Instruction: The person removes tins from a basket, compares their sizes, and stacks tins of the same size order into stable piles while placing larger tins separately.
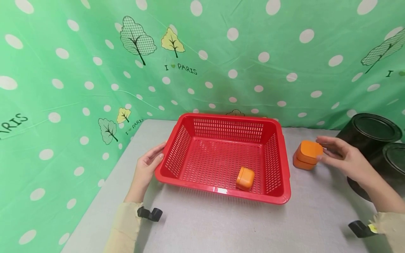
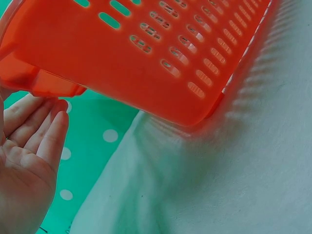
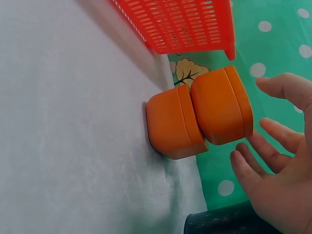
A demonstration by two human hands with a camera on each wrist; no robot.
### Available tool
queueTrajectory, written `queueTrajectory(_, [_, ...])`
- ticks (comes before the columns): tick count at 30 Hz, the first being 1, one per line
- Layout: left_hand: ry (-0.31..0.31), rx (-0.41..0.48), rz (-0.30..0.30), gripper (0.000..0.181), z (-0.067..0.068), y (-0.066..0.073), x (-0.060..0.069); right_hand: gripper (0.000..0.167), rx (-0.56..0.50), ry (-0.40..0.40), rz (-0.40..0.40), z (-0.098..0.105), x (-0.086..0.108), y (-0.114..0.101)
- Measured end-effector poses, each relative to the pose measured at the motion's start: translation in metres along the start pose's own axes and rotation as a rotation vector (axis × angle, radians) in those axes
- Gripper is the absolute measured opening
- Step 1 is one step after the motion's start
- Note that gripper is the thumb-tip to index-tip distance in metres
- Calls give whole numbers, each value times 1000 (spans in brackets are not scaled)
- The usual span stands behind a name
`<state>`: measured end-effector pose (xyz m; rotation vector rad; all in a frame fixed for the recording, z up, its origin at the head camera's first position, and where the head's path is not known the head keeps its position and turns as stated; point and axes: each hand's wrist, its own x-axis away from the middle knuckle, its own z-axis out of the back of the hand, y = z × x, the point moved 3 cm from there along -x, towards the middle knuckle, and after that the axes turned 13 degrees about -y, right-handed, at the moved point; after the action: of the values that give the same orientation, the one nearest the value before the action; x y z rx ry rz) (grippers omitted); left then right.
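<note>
A red plastic basket [image 1: 221, 160] with slotted walls stands in the middle of the table in the head view. My left hand [image 1: 148, 168] grips its left rim, thumb on the rim and fingers under it; the left wrist view shows those fingers [image 2: 41, 124] beneath the edge. One small orange box [image 1: 245, 178] lies inside, near the front right. To the right of the basket, two more orange boxes are stacked, the upper box [image 3: 222, 105] slightly offset on the lower box [image 3: 173, 123]. My right hand [image 1: 346, 156] is beside the upper box, fingers spread and curved, not closed round it.
Two black cylindrical canisters stand at the right edge, the rear canister [image 1: 368, 135] and the front canister [image 1: 392, 168], close to my right forearm. A green dotted curtain [image 1: 218, 70] hangs behind the table [image 1: 221, 225], which has a pale cloth-like top.
</note>
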<state>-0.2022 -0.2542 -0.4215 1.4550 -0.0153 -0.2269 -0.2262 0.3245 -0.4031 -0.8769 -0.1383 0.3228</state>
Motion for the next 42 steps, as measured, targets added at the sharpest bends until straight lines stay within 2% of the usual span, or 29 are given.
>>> queueTrajectory(9, [-6, 2, -8, 45, 0, 0, 0, 56, -102, 54, 90, 1, 1, -13])
queueTrajectory(19, [3, -9, 16, 45, 0, 0, 0, 58, -85, 120, 112, 2, 0, -23])
queueTrajectory(34, [-6, 3, 20, 48, -1, -1, 0, 59, -103, 106, 118, 0, -2, -39])
queueTrajectory(42, [-11, 9, 19, 48, 0, -1, 0, 60, -124, 73, 137, 0, -2, -46])
